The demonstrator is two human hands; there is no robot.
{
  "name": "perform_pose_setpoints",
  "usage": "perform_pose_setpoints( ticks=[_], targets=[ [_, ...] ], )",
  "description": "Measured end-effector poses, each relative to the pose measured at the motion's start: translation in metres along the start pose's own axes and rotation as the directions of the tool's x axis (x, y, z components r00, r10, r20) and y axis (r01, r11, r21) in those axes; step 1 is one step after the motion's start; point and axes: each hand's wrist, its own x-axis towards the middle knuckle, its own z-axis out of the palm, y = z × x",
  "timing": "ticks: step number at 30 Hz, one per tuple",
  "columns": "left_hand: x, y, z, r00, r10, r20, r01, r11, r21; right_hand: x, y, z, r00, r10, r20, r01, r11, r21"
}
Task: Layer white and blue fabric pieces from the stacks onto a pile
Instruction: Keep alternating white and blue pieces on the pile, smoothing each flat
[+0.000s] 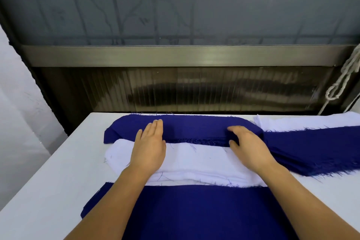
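Blue fabric piece point(187, 128), folded over at the far side of the pile point(194, 163), lies across the middle of the white table point(58, 171). Its frayed near edge rests on the white fabric piece point(196, 160) below it. The left hand point(149, 146) lies flat, fingers straight and together, fingertips on the blue fold, palm on the white layer. The right hand point(247, 145) has fingers curled over the frayed blue edge, thumb beneath it. Nearer the person, another blue layer point(194, 212) lies under both forearms. To the right, 1 blue stack point(315, 150) and 1 white stack point(303, 122) lie touching.
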Motion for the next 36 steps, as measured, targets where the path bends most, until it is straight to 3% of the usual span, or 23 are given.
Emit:
perform_pose_setpoints(
  ticks=[2, 7, 14, 22, 26, 31, 36],
  targets=[
    [-0.001, -0.008, 0.013, 0.999, -0.018, 0.029, 0.016, 0.998, 0.06, -0.001, 0.007, 0.011, 0.998, -0.04, -0.05, 0.036, 0.997, -0.07],
    [0.002, -0.016, 0.022, 0.999, 0.027, -0.048, -0.02, 0.991, 0.136, -0.003, 0.011, 0.019, 0.986, -0.076, -0.148, 0.053, 0.986, -0.157],
    [0.003, -0.015, 0.012, 0.987, 0.057, -0.147, -0.036, 0.989, 0.142, -0.006, 0.007, 0.016, 0.966, -0.037, -0.254, 0.011, 0.995, -0.103],
    [-0.008, -0.002, -0.006, 0.964, -0.022, -0.266, 0.03, 0.999, 0.026, -0.005, 0.008, 0.018, 0.944, -0.02, -0.331, 0.017, 1.0, -0.011],
    [-0.009, -0.002, -0.006, 0.969, -0.055, -0.24, 0.049, 0.998, -0.031, -0.006, 0.011, 0.019, 0.956, -0.018, -0.292, 0.028, 0.999, 0.029],
    [-0.016, -0.004, -0.006, 0.959, 0.004, -0.283, -0.041, 0.991, -0.125, -0.011, 0.015, 0.014, 0.969, -0.058, -0.242, 0.091, 0.987, 0.13],
    [-0.018, -0.008, -0.008, 0.948, 0.037, -0.315, -0.102, 0.976, -0.193, -0.021, 0.01, 0.003, 0.942, -0.18, -0.284, 0.203, 0.978, 0.052]
  ],
)
